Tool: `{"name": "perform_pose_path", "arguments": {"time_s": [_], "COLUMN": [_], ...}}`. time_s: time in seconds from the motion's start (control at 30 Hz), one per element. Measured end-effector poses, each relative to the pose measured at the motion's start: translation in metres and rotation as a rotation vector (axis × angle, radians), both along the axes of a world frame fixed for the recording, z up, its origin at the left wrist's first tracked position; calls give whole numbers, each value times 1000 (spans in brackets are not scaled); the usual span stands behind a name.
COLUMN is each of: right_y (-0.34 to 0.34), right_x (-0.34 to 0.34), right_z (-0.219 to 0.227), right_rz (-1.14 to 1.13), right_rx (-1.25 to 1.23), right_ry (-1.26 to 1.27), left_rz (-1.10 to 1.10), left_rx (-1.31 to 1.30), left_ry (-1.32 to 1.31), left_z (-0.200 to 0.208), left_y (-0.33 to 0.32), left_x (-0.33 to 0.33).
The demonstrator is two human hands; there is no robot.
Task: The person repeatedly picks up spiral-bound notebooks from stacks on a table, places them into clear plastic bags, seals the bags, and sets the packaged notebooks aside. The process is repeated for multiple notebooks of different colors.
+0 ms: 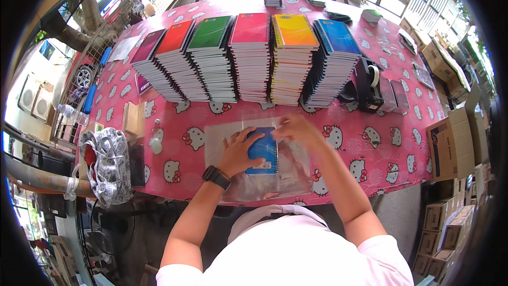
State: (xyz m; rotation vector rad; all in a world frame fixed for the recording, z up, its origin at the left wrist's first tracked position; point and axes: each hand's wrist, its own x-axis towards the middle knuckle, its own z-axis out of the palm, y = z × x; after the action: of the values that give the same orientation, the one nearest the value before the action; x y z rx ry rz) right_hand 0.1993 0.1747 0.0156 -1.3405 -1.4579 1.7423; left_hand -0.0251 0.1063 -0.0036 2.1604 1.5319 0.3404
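A blue spiral-bound notebook lies flat before me, its wire coil along the right edge. It rests on clear plastic sheets spread over the table. My left hand presses on the notebook's left side, fingers spread, with a dark watch on the wrist. Close to the notebook's upper right corner is my right hand. Motion smears its fingers, so whether they pinch anything does not show. Behind stand tall stacks of notebooks: purple, red, green, pink, yellow and blue.
A black tape dispenser stands right of the stacks. At the left edge sit a patterned grey bag and a wooden block. An open cardboard box is at the right. The pink table cover has white cat faces.
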Motion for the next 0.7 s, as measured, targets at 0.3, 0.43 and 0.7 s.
{"name": "perform_pose_path", "arguments": {"time_s": [0.3,0.43,0.7], "right_y": [-35,-50,-95], "right_x": [-24,33,8], "right_z": [25,-42,13], "right_rz": [315,19,21], "right_rx": [392,56,338], "right_ry": [-1106,-400,-46], "left_rz": [30,241,157], "left_rx": [86,135,-149], "left_ry": [-134,-541,-780], "left_z": [-3,-44,7], "left_y": [-4,-23,-44], "left_x": [-3,-7,-28]}}
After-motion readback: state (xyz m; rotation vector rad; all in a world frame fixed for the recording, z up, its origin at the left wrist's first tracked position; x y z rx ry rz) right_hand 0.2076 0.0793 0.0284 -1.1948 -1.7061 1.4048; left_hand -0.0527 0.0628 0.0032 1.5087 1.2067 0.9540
